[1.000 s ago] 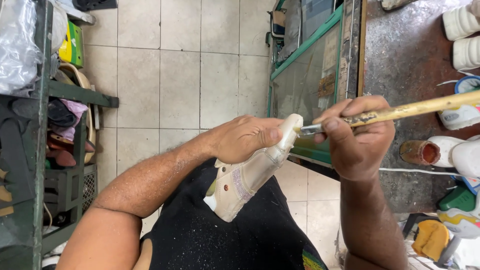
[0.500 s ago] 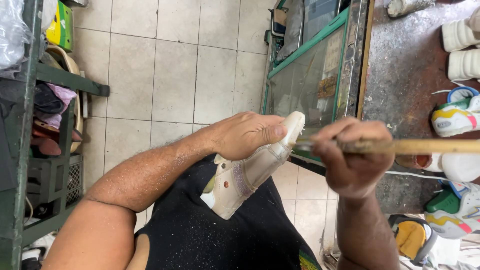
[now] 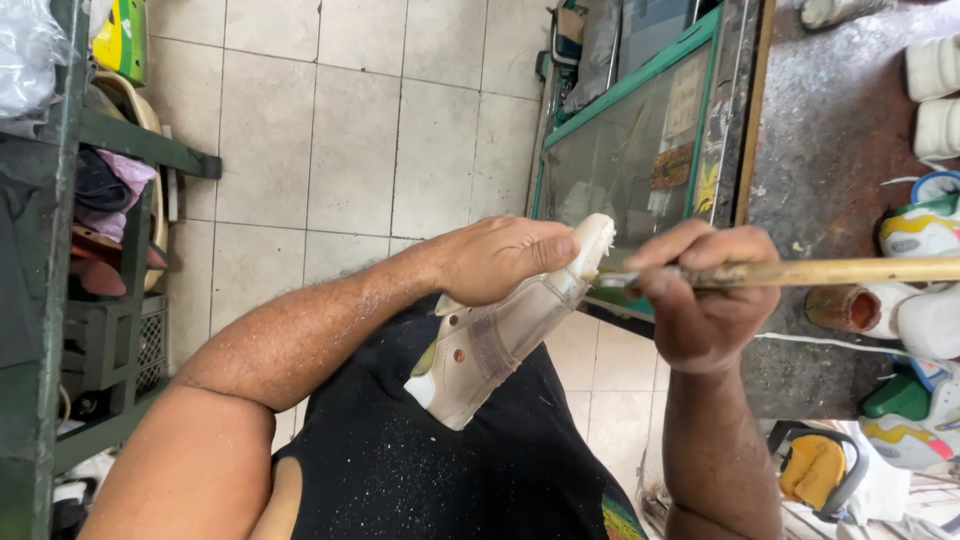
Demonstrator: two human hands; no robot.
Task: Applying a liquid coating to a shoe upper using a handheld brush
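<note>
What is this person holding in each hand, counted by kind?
Shoes: 1, the beige shoe held in the left hand
Tools: 1, the wooden-handled tool held in the right hand, its tip at the shoe's sole
Total: 2

Two hands are seen, the left hand (image 3: 500,258) and the right hand (image 3: 705,300). One beige shoe (image 3: 500,335) and one wooden-handled brush (image 3: 800,272) are counted. Two white soles (image 3: 937,95) are seen on the grey bench (image 3: 830,130), beside one brown pot (image 3: 850,308). One green glass cabinet (image 3: 640,150) and one green shelf rack (image 3: 60,250) are counted.
</note>
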